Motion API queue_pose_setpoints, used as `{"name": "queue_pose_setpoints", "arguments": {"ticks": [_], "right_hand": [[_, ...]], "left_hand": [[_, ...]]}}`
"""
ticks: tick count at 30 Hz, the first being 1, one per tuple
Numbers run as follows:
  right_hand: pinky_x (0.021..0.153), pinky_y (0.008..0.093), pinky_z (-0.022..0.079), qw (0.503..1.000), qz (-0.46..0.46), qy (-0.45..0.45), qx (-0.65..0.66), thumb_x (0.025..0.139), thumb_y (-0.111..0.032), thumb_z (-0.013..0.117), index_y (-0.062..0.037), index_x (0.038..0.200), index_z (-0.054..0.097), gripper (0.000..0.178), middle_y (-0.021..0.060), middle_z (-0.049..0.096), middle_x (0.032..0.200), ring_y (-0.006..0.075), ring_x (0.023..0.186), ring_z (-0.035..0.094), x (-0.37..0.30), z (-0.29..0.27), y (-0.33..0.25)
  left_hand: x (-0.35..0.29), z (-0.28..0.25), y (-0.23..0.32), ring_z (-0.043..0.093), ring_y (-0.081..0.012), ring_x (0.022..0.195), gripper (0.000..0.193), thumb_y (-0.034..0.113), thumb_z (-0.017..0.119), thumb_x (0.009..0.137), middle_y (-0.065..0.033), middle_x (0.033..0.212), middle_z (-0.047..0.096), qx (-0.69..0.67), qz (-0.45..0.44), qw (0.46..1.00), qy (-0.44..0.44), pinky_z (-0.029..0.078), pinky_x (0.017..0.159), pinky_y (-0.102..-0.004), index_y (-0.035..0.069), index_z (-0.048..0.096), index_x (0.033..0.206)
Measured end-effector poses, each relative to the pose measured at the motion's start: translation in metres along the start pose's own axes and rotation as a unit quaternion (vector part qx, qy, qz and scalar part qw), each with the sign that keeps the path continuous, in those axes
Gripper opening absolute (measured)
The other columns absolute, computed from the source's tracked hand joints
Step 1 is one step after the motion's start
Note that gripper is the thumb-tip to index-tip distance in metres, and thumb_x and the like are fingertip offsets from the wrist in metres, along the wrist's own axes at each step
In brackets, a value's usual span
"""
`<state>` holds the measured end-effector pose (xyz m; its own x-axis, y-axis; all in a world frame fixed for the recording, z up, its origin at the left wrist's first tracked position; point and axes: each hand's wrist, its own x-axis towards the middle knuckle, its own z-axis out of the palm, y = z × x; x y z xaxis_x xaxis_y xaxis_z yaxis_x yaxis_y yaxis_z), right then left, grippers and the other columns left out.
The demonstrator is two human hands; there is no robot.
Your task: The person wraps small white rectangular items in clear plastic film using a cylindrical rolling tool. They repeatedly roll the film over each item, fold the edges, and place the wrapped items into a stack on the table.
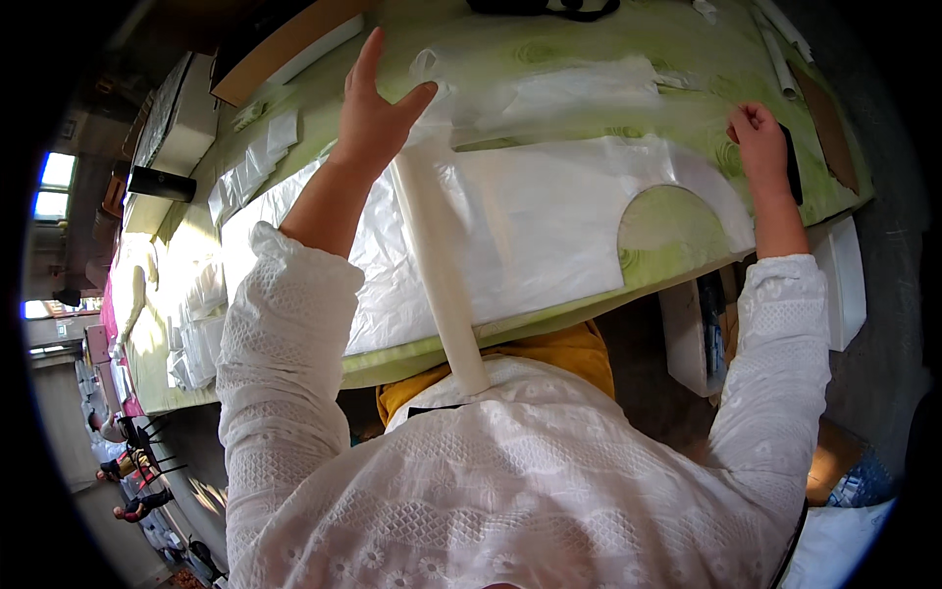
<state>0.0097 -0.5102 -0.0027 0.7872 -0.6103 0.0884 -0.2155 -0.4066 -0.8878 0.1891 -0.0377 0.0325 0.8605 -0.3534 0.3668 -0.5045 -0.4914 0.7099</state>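
White plastic sheeting point(559, 236) lies across the green-covered counter point(677, 44), its left part creased and glossy, a rounded cut-out near its right end baring the green. Where the far edge meets the looser clear plastic point(589, 88), the outline blurs and is hard to follow. A long pale roll point(437, 260) lies over the sheeting, its near end against the wearer's shirt point(510, 471); its far end fades into hazy plastic beside the left wrist. The left hand point(378, 110) is spread, thumb well away from the fingers, above and left of that far end. The right hand point(758, 137) is beyond the sheeting's right end, fingers curled; whether they pinch anything I cannot tell. A dark flat object point(791, 167) shows partly behind the right wrist, and a black item point(545, 6) is cut off by the top edge.
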Motion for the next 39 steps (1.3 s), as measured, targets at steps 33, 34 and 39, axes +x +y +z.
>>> {"name": "queue_pose_setpoints", "arguments": {"ticks": [33,34,39], "right_hand": [[0.122,0.0572,0.019,0.885,-0.232,-0.304,-0.265,0.079,-0.040,0.077,-0.0147,0.157,0.034,0.093,0.0108,0.041,0.158,0.0355,0.152,0.026,-0.055,0.273,-0.153],[0.121,0.0510,0.023,0.897,-0.229,-0.298,-0.231,0.077,-0.041,0.079,-0.0152,0.153,0.041,0.089,0.0110,0.044,0.155,0.0334,0.151,0.029,-0.057,0.282,-0.152],[0.102,0.0414,0.050,0.927,-0.237,-0.260,-0.128,0.084,-0.034,0.073,-0.0137,0.131,0.062,0.052,0.0076,0.067,0.128,0.0271,0.120,0.063,-0.037,0.308,-0.119]], "left_hand": [[0.060,0.012,-0.007,0.064,-0.0185,0.108,0.082,-0.009,0.061,0.090,-0.0126,0.135,0.055,-0.539,-0.082,0.836,-0.062,0.054,0.092,-0.0315,0.019,0.031,0.162],[0.059,0.010,-0.005,0.056,-0.0232,0.120,0.083,-0.006,0.062,0.093,-0.0137,0.144,0.047,-0.530,-0.068,0.836,-0.124,0.050,0.099,-0.0355,0.021,0.027,0.163],[0.007,-0.008,0.065,0.055,-0.0287,0.133,0.066,0.004,0.061,0.094,-0.0121,0.147,0.052,-0.338,-0.007,0.935,-0.104,0.045,0.109,-0.0414,0.012,0.040,0.156]]}}
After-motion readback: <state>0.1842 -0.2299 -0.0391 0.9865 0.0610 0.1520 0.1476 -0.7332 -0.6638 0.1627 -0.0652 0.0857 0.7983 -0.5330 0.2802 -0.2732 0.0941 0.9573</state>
